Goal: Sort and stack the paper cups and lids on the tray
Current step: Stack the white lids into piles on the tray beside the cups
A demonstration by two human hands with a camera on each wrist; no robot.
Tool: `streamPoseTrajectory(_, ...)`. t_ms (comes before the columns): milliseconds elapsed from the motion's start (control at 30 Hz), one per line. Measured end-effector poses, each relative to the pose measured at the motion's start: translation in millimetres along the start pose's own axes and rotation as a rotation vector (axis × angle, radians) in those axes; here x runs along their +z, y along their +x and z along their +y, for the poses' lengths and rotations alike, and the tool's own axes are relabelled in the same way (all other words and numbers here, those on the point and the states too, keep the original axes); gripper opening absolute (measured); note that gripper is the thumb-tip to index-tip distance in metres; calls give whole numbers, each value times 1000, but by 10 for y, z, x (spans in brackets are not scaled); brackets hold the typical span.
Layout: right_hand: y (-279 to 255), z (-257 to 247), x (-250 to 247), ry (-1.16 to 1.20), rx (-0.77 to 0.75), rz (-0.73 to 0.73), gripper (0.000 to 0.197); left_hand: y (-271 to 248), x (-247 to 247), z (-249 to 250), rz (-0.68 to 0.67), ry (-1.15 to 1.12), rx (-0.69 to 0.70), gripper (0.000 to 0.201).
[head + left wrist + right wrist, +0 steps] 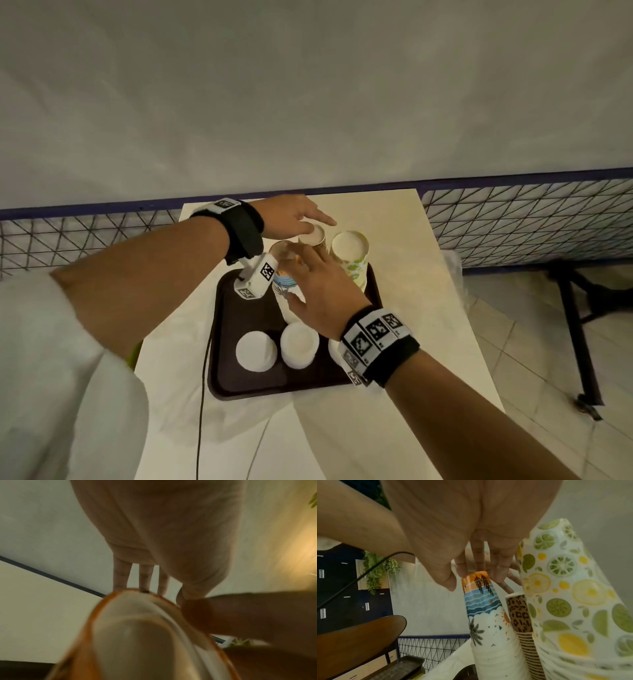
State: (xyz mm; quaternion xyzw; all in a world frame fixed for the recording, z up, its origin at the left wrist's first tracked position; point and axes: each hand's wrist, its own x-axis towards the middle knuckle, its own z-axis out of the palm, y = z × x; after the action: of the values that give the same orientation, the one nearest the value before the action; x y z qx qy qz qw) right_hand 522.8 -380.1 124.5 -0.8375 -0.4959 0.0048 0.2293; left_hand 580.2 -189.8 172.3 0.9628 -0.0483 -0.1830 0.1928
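A dark brown tray (233, 342) holds three cup stacks along its far side: a beach-print stack (284, 281) (484, 608), a leopard-print stack (313, 236) (520, 612) and a lemon-print stack (349, 253) (565, 588). Two piles of white lids (256, 349) (299, 346) sit on the near side, and a third is mostly hidden under my right wrist. My right hand (308, 270) (481, 566) rests its spread fingers on the top rim of the beach-print stack, thumb apart. My left hand (308, 219) (145, 577) hovers with straight fingers over the leopard-print stack, thumb at its rim.
The tray lies on a narrow white table (428, 308) against a wall. A black cable (202, 394) runs down the tray's left side. A wire mesh fence (513, 222) flanks the table, a black metal frame (575, 325) stands to the right, and a wooden chair (359, 635) to the left.
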Motion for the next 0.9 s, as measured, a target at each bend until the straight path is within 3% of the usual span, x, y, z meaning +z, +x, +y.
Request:
streamPoseTrajectory(167, 64, 54, 44, 120, 21, 34, 50, 116, 55, -31, -97, -8, -44, 44)
streamPoseTrajectory(400, 93, 68, 207, 30, 70, 113, 43, 130, 48, -91, -163, -104, -103, 42)
streamPoseTrajectory(500, 94, 86, 242, 3, 46, 149, 48, 124, 25, -115, -197, -12, -79, 58)
streamPoseTrajectory(600, 94, 80, 240, 23, 44, 123, 64, 171, 53, -135, -164, 69, -68, 72)
streamPoseTrajectory(800, 82, 49, 272, 8, 72, 114, 52, 192, 157, -201, -66, 189, 16, 48)
streamPoseTrajectory(900, 77, 30, 302, 0, 78, 70, 58, 104, 147, -279, -48, 227, 10, 50)
